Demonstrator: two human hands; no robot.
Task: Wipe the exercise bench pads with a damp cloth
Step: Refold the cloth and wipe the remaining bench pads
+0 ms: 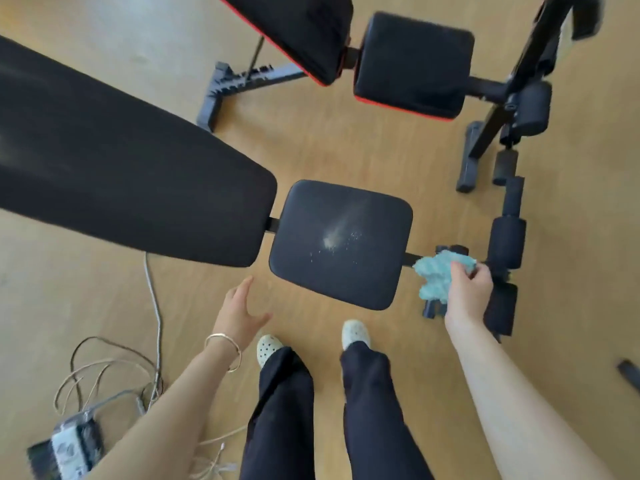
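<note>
Cloth (438, 275) is squeezed in the right hand (469, 292), left hand (239, 310) spread empty, and the spotty pad (346, 271) likely needs wiping next.

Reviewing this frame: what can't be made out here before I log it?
All in the head view:
- Near bench's long back pad runs off the left edge.
- Far bench's back pad is cut by the top edge.
- Blue cloth: partly covered by the right hand gripping it; dampness cannot be judged.
- Grey object, lower left: blurred, unidentifiable.
</note>
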